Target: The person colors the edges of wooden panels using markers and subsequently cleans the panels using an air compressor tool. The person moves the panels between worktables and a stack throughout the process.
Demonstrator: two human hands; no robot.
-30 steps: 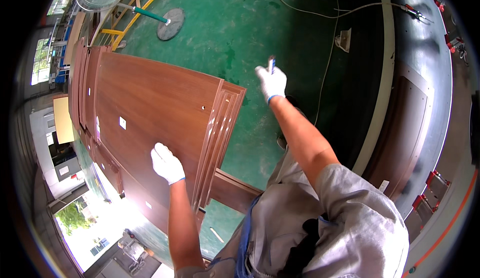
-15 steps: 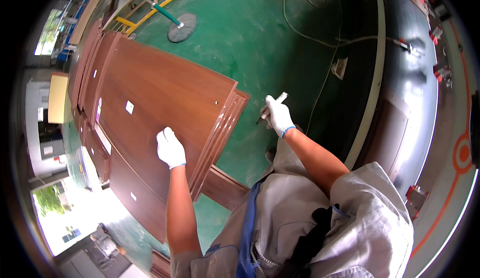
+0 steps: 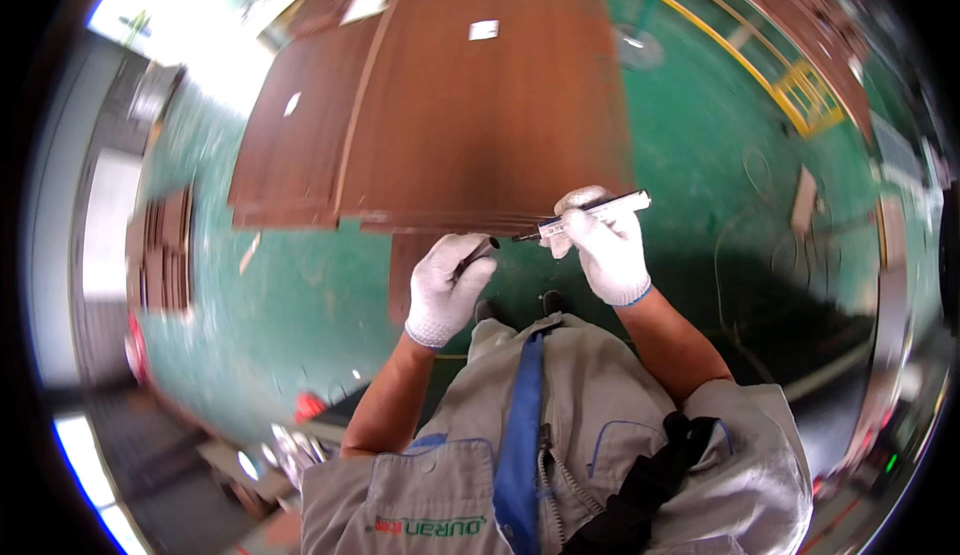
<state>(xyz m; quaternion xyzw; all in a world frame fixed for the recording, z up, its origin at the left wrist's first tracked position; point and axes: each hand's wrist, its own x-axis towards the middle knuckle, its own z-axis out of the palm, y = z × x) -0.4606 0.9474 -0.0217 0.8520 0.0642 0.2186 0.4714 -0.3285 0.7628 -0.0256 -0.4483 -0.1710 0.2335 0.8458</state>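
Both of my hands wear white gloves and are in front of the near edge of a stack of brown wood-grain panels (image 3: 490, 115). Pinched in the fingers of my right hand (image 3: 612, 260) is a white marker pen (image 3: 625, 204), its dark tip pointing left. My left hand (image 3: 438, 295) is curled around a small black pen cap (image 3: 491, 244), whose end shows at the fingertips. A short gap separates the cap from the marker's tip. On the top panel lies a white label (image 3: 484, 30), beyond both hands.
A second, lower panel stack (image 3: 290, 135) adjoins on the left. Farther left stand several brown boards (image 3: 165, 250). A yellow metal frame (image 3: 808, 97) and a round-based stand (image 3: 638, 47) are at the far right. Cable lies on the green floor (image 3: 690, 145).
My view has turned, so the panels now lie straight ahead. My left hand has left the panel top, and both hands have come closer together, with the cap now visible in the left.
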